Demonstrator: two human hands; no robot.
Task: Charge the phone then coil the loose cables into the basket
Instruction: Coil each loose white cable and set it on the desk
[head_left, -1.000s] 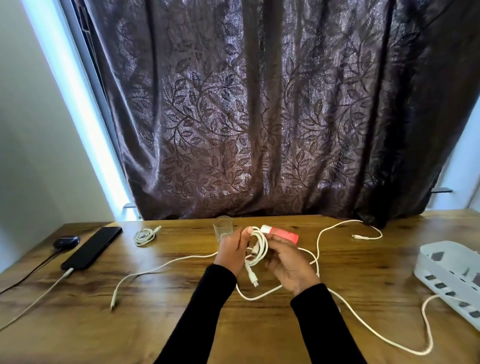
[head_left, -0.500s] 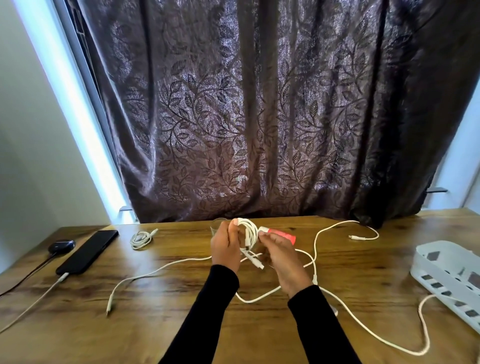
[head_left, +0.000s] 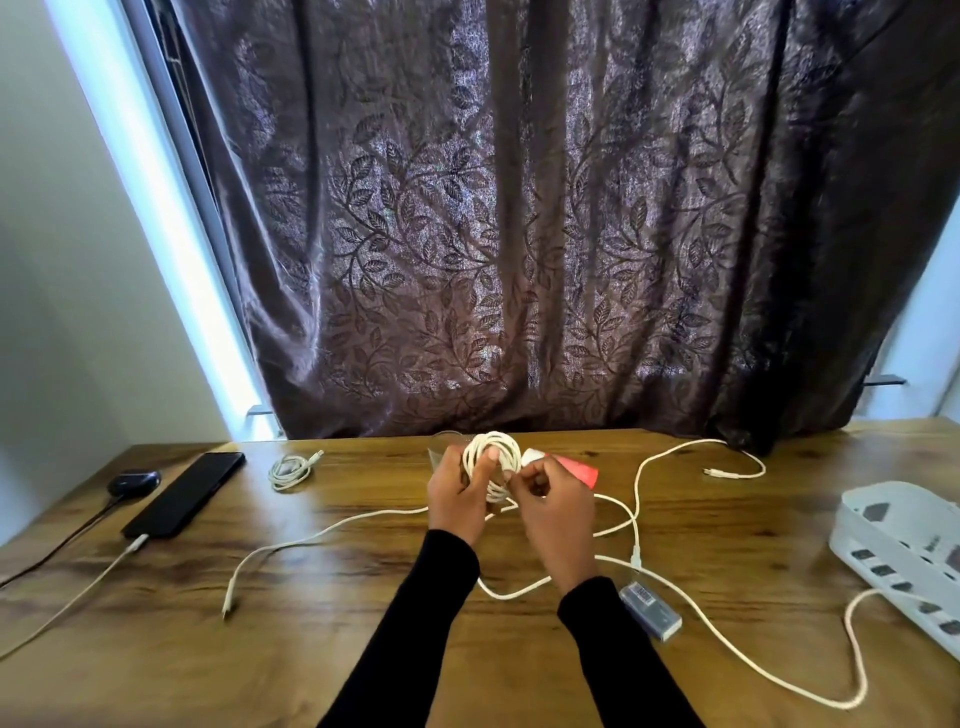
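A white cable coil (head_left: 492, 457) is held up over the middle of the wooden table (head_left: 311, 649). My left hand (head_left: 458, 500) grips the coil with fingers through its loops. My right hand (head_left: 556, 506) pinches the cable's end beside the coil. The black phone (head_left: 183, 494) lies at the far left with a cable plugged into its near end. A small coiled white cable (head_left: 289, 470) lies right of the phone. Loose white cables (head_left: 670, 587) trail across the table. The white basket (head_left: 904, 545) stands at the right edge.
A dark curtain (head_left: 519, 234) hangs behind the table. A black earbud case (head_left: 133, 480) sits left of the phone. A red and white tube (head_left: 566, 465) lies behind my hands. A small grey box (head_left: 649, 608) lies near my right sleeve.
The cable's dangling end has been wound in, and the coil now looks rounder and tighter. Both hands have risen slightly and stayed over the table's middle.
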